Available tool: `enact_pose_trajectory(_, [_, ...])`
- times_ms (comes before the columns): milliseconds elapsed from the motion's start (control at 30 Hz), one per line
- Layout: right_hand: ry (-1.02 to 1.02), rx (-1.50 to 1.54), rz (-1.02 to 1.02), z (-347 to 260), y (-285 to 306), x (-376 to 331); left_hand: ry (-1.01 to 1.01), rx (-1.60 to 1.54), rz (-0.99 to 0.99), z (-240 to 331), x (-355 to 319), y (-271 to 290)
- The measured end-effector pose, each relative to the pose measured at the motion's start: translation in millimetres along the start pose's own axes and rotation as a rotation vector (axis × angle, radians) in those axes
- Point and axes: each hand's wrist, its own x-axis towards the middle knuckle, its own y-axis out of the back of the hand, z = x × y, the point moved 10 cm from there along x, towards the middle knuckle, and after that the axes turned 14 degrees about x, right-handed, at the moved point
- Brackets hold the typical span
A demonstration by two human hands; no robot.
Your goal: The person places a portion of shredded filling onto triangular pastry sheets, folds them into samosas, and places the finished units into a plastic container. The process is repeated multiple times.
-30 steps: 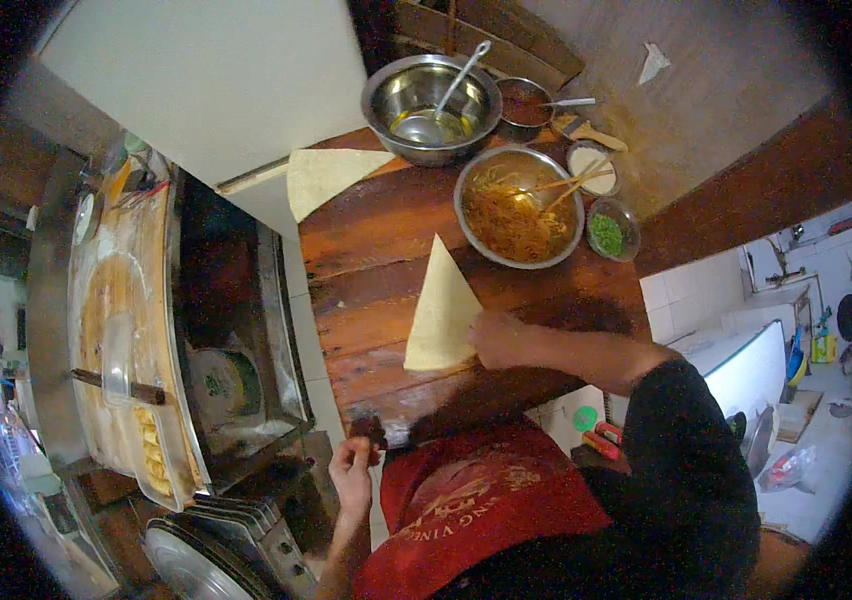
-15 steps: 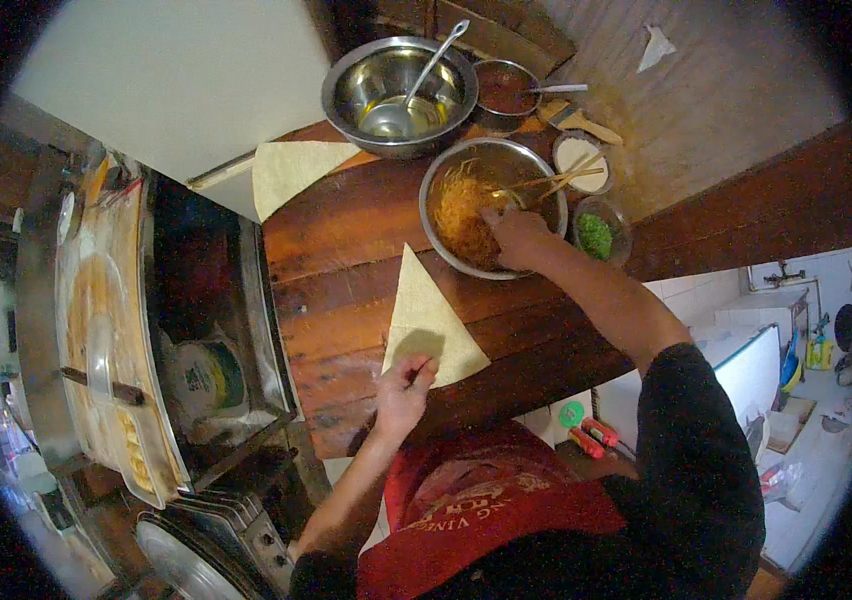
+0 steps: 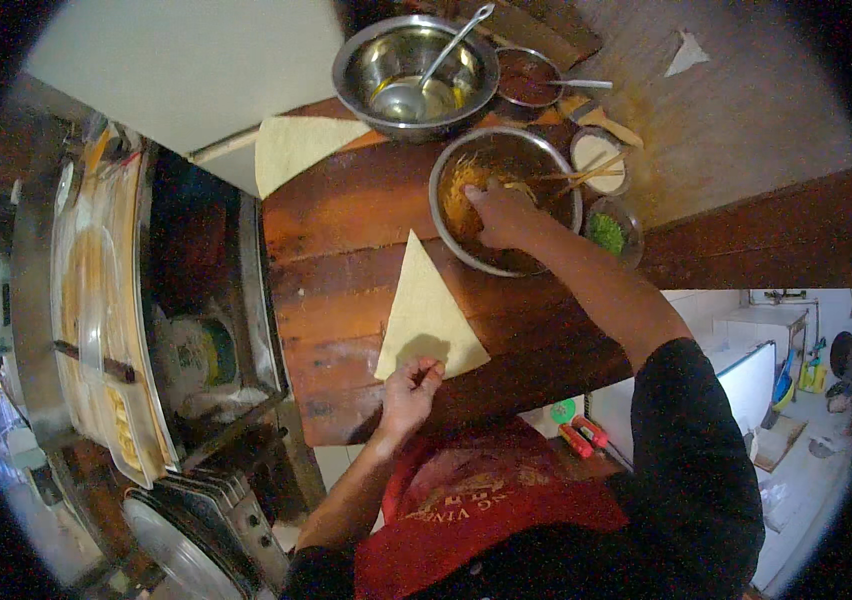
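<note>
We see the wooden surface (image 3: 346,215) from above. Our left hand (image 3: 409,390) touches the near edge of a pale triangular wrapper (image 3: 426,310). Beyond the wrapper, our right hand (image 3: 501,212) is inside a steel bowl (image 3: 446,225) of orange filling (image 3: 458,190). Another wrapper (image 3: 296,148) lies beyond, beside a second steel bowl (image 3: 356,85).

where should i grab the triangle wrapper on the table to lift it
Take the triangle wrapper at its wide near edge, coming in from the person's side. It lies flat on the wooden table with its thin point aimed away, and the left hand already has its grip there. The right hand is in the filling bowl.
</note>
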Motion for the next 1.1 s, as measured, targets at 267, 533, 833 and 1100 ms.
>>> enact_pose_trajectory(267, [-0.131, 0.132, -0.052, 24, -21, 5, -0.070, 0.417, 0.444, -21, -26, 83])
enact_pose_trajectory(533, [-0.086, 0.698, 0.274, 67, 14, -16, 0.024, 0.581, 0.350, -46, -12, 72])
enact_pose_trajectory(833, [-0.073, 0.916, 0.343, 69, 22, -29, 0.085, 0.674, 0.212, -46, 2, 48])
enact_pose_trajectory(1100, [0.032, 0.991, 0.266, -36, 63, -69, 0.043, 0.589, 0.207, -54, 3, 46])
